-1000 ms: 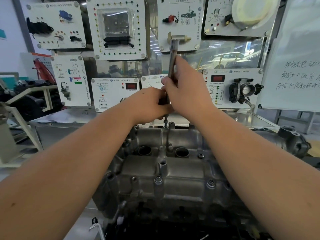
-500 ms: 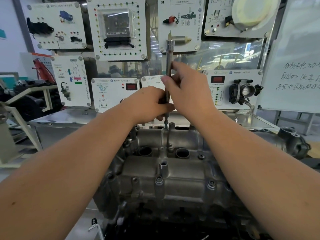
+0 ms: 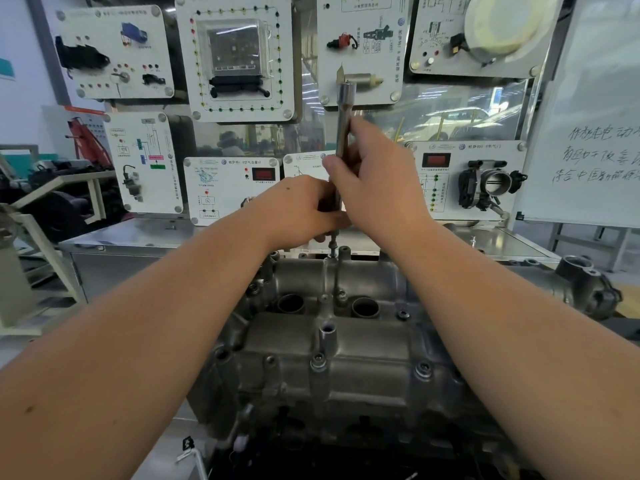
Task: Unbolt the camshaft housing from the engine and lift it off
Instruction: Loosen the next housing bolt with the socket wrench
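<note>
The grey cast camshaft housing sits on the engine below my arms, with bolt heads along its near edge and two round bores in the middle. A long steel socket extension stands upright over the housing's far edge. Its bit at the bottom meets a bolt there. My left hand grips the lower part of the bar. My right hand pinches the bar just above it, thumb on the near side. The bar's middle is hidden by my fingers.
Behind the engine stands a metal bench and a wall of white training panels with mounted parts. A whiteboard with handwriting is at the right. A throttle body panel is right of my hands. A stand is at the left.
My right hand has shifted its fingers along and around the upright bar, and the bar's top has moved slightly. My left hand keeps its grip low on the bar.
</note>
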Available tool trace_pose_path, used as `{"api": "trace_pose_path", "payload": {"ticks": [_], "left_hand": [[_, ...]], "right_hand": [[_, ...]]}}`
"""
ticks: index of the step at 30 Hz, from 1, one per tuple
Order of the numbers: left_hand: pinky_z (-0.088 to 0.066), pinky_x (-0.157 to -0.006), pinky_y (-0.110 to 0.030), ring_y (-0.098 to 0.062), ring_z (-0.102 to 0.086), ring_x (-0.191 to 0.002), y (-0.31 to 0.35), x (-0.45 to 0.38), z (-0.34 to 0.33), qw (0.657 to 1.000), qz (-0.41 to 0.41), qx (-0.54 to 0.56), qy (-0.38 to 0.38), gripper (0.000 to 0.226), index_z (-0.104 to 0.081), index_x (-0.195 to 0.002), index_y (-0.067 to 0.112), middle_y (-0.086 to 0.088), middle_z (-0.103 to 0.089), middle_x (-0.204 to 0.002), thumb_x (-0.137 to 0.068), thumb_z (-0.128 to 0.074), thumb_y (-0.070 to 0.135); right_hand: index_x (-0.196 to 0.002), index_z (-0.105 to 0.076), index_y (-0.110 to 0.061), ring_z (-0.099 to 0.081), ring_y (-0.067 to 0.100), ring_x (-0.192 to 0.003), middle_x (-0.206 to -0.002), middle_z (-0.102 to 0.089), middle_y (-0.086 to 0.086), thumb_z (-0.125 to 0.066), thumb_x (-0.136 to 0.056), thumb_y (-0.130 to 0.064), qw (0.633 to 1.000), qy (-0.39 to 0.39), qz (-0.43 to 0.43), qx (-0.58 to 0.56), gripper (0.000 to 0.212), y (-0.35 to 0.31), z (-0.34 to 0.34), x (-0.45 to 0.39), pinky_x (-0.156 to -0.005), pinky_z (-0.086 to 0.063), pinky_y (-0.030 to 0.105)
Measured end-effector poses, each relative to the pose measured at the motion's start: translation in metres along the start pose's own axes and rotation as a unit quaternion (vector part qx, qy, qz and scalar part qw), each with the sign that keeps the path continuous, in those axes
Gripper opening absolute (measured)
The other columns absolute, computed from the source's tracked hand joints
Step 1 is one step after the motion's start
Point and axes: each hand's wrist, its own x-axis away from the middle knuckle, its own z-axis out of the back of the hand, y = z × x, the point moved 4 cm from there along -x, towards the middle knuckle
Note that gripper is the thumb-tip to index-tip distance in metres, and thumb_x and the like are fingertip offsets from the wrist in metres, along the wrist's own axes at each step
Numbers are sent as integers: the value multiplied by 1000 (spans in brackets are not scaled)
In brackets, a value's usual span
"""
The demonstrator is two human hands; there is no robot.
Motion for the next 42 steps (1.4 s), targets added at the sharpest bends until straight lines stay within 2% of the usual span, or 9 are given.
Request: {"api": "trace_pose_path", "payload": {"ticks": [4, 9, 12, 15, 22, 26, 31, 38, 42], "left_hand": [[-53, -68, -28, -15, -70, -71, -3, -2, -2, 1000, -1, 4, 1, 21, -71, -82, 19, 1, -75, -75, -96, -59, 29], [-47, -54, -13, -2, -66, -62, 0, -1, 1, 1000, -23, -6, 15, 25, -61, -70, 35, 22, -71, -70, -95, -62, 28], [-50, -55, -17, -6, -68, -62, 0, -2, 0, 1000, -20, -9, 15, 16, -63, -73, 33, 7, -72, -68, -89, -64, 37], [-46, -54, -15, -9, -65, -61, -2, -4, -1, 999, -15, -29, 18, 27, -67, -84, 19, 3, -72, -71, -90, -60, 44], [-46, -52, -14, -1, -65, -61, -1, -3, -1, 1000, -23, -15, 15, 19, -62, -78, 29, 19, -71, -66, -96, -59, 27], [-52, -54, -20, -5, -68, -61, -4, -5, -1, 1000, -7, -15, 13, 17, -68, -83, 23, 9, -74, -68, -92, -62, 36], [-49, -58, -23, -7, -65, -61, -2, -3, 0, 1000, -21, -1, 20, 22, -68, -80, 20, 5, -73, -70, -92, -59, 37], [-46, -52, -10, 5, -65, -58, 1, -1, 1, 999, -37, 29, 17, 30, -60, -70, 38, 21, -68, -60, -96, -59, 22], [-48, -50, -14, 2, -67, -60, 2, 0, 1, 999, -34, 34, 15, 15, -62, -73, 32, 17, -72, -67, -83, -57, 43]], "right_hand": [[-137, -45, -9, -71, 24, -81, -89, -70, 9, -52, -102, -16, 999, -34, -22, -29, 37, 1, -3, -1, -75, -58, 44], [-159, -21, -18, -66, 16, -70, -78, -68, 3, -55, -102, -21, 999, -34, -7, -11, 67, -2, -3, 1, -63, -54, 32], [-152, -36, -18, -66, 16, -83, -96, -71, -1, -64, -97, -27, 1000, -16, -8, -15, 62, -1, 0, 1, -75, -51, 26], [-141, -50, -10, -60, 10, -76, -92, -65, -4, -61, -99, -23, 1000, -5, -8, -10, 45, -2, 2, -1, -64, -41, 13], [-154, -31, -16, -66, 19, -73, -81, -67, 3, -53, -103, -21, 999, -43, -14, -22, 57, -3, -3, 1, -68, -54, 36], [-151, -43, -22, -67, 16, -89, -105, -70, -4, -64, -97, -29, 1000, -7, -13, -13, 58, -2, 1, 1, -79, -49, 26], [-124, -57, -16, -62, 16, -76, -84, -66, -1, -58, -99, -20, 1000, -12, -4, 3, 25, -3, -1, 0, -64, -46, 30], [-154, -36, -23, -67, 18, -79, -90, -71, 2, -59, -98, -24, 1000, -14, -3, -13, 60, -4, 0, 3, -75, -56, 35], [-142, -49, -21, -65, 15, -79, -89, -70, 0, -61, -98, -26, 1000, -4, -3, -8, 46, -4, 2, 1, -75, -53, 31]]}}
